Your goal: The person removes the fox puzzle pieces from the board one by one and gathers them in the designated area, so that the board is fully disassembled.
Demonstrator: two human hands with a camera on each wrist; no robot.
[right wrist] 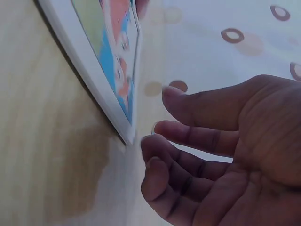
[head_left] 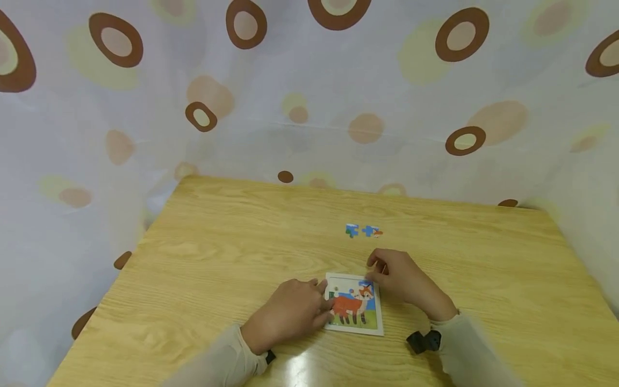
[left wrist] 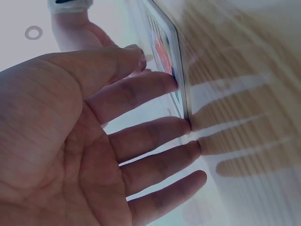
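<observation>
A square jigsaw puzzle [head_left: 355, 309] in a white frame lies on the wooden table, showing an orange fox-like animal on green and blue. Pale backing shows across its upper left part. My left hand [head_left: 297, 310] rests at the frame's left side; in the left wrist view its fingers [left wrist: 150, 139] are nearly straight, tips at the frame's edge. By the upper right corner hovers my right hand [head_left: 398, 274], with thumb and fingers [right wrist: 188, 136] loosely bent and nothing visible between them. Two loose jigsaw pieces, a left one [head_left: 352, 230] and a right one [head_left: 371, 231], lie beyond the frame.
The wood-grain table [head_left: 232, 231] runs back to a patterned curtain [head_left: 319, 80] with brown rings, which also hangs at both sides. A black wrist strap [head_left: 423, 342] sits by the right sleeve [head_left: 471, 349].
</observation>
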